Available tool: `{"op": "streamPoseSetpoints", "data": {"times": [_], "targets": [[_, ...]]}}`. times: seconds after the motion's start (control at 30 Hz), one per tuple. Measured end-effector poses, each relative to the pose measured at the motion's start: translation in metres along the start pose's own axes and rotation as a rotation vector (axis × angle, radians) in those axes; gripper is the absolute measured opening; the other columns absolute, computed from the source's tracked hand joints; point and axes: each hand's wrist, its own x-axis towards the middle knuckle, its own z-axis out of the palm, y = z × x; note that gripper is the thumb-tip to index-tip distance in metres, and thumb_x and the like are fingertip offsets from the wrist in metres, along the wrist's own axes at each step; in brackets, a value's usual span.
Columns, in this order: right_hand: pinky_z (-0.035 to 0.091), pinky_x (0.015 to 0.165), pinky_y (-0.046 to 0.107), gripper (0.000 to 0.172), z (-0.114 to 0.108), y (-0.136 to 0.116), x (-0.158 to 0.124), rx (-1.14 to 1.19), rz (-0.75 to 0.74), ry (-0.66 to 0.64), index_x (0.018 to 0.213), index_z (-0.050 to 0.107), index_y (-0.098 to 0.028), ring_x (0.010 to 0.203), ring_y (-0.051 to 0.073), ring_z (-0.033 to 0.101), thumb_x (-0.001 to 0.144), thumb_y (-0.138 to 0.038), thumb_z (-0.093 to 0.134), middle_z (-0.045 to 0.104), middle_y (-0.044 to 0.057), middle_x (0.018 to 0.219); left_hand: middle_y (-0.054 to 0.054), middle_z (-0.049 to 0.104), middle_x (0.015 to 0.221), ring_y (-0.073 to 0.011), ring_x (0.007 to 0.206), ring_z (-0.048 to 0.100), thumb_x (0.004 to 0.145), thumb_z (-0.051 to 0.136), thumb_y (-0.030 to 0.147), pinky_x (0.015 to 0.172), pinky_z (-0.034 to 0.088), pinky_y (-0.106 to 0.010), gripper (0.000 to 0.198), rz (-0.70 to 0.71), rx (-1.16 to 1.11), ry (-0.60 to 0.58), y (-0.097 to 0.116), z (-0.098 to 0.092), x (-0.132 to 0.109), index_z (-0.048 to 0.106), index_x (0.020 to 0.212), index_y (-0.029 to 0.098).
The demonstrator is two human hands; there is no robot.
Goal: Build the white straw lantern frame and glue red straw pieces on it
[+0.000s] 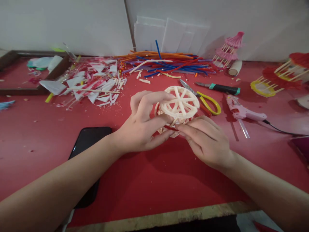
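Observation:
My left hand (142, 124) is closed around a cream wheel-shaped frame (180, 104) made of a ring with spokes, held tilted above the red table (156, 174). My right hand (205, 140) pinches a thin red stick (170, 128) against the lower side of that frame, fingertips pressed together. A second cream ring shows partly under the upper one, mostly hidden by my fingers.
Yellow-handled scissors (207, 103), a pink glue gun (241, 111) with its cord and a teal-black knife (220, 88) lie right of the frame. Coloured sticks (166, 64) are piled behind, paper scraps (89, 83) at left, a black phone (88, 145) near my left forearm, finished tiered models (280, 75) at right.

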Motion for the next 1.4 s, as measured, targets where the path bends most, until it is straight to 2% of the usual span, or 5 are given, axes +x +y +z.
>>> {"op": "streamPoseSetpoints", "data": {"times": [0.2, 0.33, 0.43, 0.63, 1.4], "targets": [[0.053, 0.068, 0.03, 0.023, -0.012, 0.003, -0.002, 0.097, 0.169, 0.067, 0.099, 0.066, -0.019, 0.07, 0.015, 0.062, 0.082, -0.004, 0.057, 0.067, 0.004, 0.08, -0.014, 0.048, 0.133, -0.0314, 0.122, 0.05, 0.087, 0.064, 0.038, 0.098, 0.046, -0.056, 0.015, -0.041, 0.026, -0.016, 0.0, -0.002, -0.002, 0.061, 0.085, 0.023], [0.043, 0.047, 0.023, 0.01, -0.015, -0.001, -0.002, 0.427, 0.634, -0.06, 0.085, 0.069, -0.02, 0.051, 0.011, 0.056, 0.086, -0.016, 0.059, 0.065, -0.001, 0.062, -0.014, 0.048, 0.135, -0.0328, 0.123, 0.049, 0.086, 0.065, 0.038, 0.098, 0.046, -0.059, 0.016, -0.066, 0.029, -0.02, 0.0, -0.002, -0.002, 0.059, 0.082, 0.024], [0.036, 0.043, 0.022, 0.02, -0.009, -0.001, 0.0, 0.803, 0.98, -0.251, 0.09, 0.074, -0.019, 0.047, 0.009, 0.052, 0.088, -0.036, 0.065, 0.064, -0.001, 0.057, -0.015, 0.047, 0.135, -0.0331, 0.123, 0.049, 0.086, 0.066, 0.039, 0.098, 0.046, -0.059, 0.017, -0.063, 0.03, -0.016, 0.0, -0.001, -0.002, 0.059, 0.082, 0.024], [0.023, 0.04, 0.021, 0.037, 0.003, 0.002, 0.0, 1.154, 1.223, -0.307, 0.098, 0.077, -0.017, 0.04, 0.004, 0.036, 0.08, -0.05, 0.073, 0.059, -0.002, 0.052, -0.015, 0.048, 0.134, -0.0327, 0.12, 0.051, 0.086, 0.066, 0.037, 0.096, 0.047, -0.058, 0.016, -0.048, 0.033, 0.0, 0.001, 0.0, -0.001, 0.059, 0.082, 0.023], [0.025, 0.039, 0.021, 0.016, 0.002, -0.002, 0.004, 1.219, 1.29, -0.076, 0.071, 0.069, -0.018, 0.043, 0.007, 0.042, 0.075, -0.033, 0.071, 0.057, -0.003, 0.048, -0.015, 0.047, 0.134, -0.032, 0.12, 0.051, 0.088, 0.064, 0.034, 0.098, 0.047, -0.057, 0.016, -0.06, 0.067, 0.002, 0.002, 0.001, -0.001, 0.061, 0.081, 0.02]]}}
